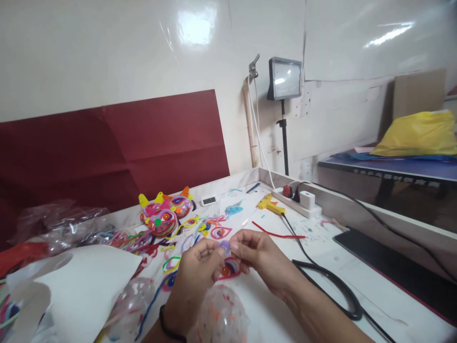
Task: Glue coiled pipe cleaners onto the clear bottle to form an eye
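Note:
My left hand (204,262) and my right hand (255,250) meet over the white table, fingers pinched from both sides on a small purple round piece (225,246). What the piece is made of cannot be made out. Just beneath my hands lies a pink-rimmed eye shape (230,269) with an orange centre, partly hidden by my fingers. Another pink eye shape (220,232) rests just beyond. Closer to me, between my forearms, stands a clear plastic ball-like form (223,314) with coloured specks. A blue pipe cleaner (152,305) lies left of my left wrist.
Finished-looking colourful masks (162,221) are piled at the back left, near bundled pipe cleaners. A yellow glue gun (271,205) with a black cord lies by a power strip (303,205). A red pipe cleaner (278,232), white sheets (82,286) and a black mat (396,271) surround the work area.

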### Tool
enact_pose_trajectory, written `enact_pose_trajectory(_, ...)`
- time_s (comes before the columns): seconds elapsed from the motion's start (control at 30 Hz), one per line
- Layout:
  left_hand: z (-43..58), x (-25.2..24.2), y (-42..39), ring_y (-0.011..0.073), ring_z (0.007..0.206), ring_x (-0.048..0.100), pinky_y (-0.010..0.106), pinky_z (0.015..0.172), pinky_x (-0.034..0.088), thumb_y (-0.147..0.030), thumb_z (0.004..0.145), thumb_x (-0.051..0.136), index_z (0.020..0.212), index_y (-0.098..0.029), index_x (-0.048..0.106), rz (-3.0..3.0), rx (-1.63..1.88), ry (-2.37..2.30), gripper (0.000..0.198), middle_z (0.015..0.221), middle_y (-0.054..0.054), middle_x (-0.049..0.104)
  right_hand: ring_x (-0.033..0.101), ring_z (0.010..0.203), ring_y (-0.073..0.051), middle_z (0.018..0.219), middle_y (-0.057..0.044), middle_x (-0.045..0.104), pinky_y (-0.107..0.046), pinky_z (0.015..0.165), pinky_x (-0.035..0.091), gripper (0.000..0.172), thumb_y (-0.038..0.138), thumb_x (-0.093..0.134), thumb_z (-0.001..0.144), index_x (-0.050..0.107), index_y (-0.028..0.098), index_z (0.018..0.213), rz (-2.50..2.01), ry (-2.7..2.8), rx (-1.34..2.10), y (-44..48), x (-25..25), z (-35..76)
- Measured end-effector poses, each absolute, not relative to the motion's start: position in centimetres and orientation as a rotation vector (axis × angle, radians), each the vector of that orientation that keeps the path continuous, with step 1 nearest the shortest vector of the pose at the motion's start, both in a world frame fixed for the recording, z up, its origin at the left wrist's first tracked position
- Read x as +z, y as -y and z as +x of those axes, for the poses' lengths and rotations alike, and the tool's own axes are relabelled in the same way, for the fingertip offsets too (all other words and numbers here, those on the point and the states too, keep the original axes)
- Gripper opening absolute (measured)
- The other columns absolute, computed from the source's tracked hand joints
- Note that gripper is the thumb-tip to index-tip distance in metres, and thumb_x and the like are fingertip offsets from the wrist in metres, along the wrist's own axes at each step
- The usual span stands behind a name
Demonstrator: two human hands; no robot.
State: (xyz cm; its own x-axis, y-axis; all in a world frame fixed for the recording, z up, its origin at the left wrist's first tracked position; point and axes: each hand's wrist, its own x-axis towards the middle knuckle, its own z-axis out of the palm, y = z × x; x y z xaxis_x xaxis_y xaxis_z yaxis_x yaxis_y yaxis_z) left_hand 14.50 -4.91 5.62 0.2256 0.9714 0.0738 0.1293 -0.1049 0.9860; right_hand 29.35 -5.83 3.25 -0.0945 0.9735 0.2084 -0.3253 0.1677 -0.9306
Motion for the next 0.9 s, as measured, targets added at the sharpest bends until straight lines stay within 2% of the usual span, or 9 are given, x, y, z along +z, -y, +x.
enact_pose_trajectory(0.2,14.6,4.8,4.6,0.0053,0.041,0.035,0.016,0.041,0.025,-0.038,0.074,0.066,0.074,-0.016,0.056,1.468,1.064,-1.1,0.024,0.047,-0.009,0.047,0.042,0.046,-0.007,0.054,0.004,0.053,-0.023,0.046,0.032,0.042,0.055,0.074,0.067,0.063,0.014,0.072,-0.808,1.133,1.297,5.8,3.1,28.8)
enact_pose_trajectory(0.4,14.2,5.4,4.7,0.0064,0.044,0.04,0.017,0.044,0.031,-0.04,0.077,0.061,0.071,-0.016,0.057,1.54,0.973,-1.026,0.025,0.05,-0.007,0.05,0.04,0.048,-0.008,0.053,0.006,0.05,-0.023,0.048,0.032,0.033,0.047,0.072,0.072,0.061,0.016,0.069,-0.866,1.204,1.278,5.7,3.0,29.2)
enact_pose_trajectory(0.57,13.4,5.2,3.6,0.0068,0.04,0.041,0.017,0.039,0.03,-0.038,0.071,0.068,0.071,-0.014,0.063,1.574,0.889,-1.051,0.024,0.046,-0.006,0.051,0.039,0.05,-0.008,0.056,0.005,0.052,-0.023,0.048,0.029,0.029,0.041,0.074,0.071,0.062,0.015,0.069,-0.909,1.293,1.27,5.7,2.7,29.8)
enact_pose_trajectory(0.67,13.4,4.7,3.1,0.0087,0.04,0.046,0.018,0.04,0.034,-0.036,0.068,0.071,0.07,-0.013,0.065,1.568,0.902,-1.057,0.024,0.044,-0.004,0.056,0.039,0.049,-0.008,0.055,0.005,0.052,-0.023,0.048,0.028,0.031,0.043,0.076,0.069,0.062,0.015,0.067,-0.934,1.287,1.24,5.4,2.3,29.7)
enact_pose_trajectory(0.9,14.4,3.7,3.5,0.0096,0.044,0.052,0.02,0.047,0.043,-0.034,0.072,0.068,0.073,-0.014,0.063,1.47,1.068,-1.081,0.021,0.048,-0.003,0.06,0.042,0.047,-0.009,0.052,0.004,0.051,-0.024,0.047,0.032,0.04,0.053,0.073,0.068,0.06,0.015,0.068,-0.923,1.173,1.219,4.8,1.1,28.6)
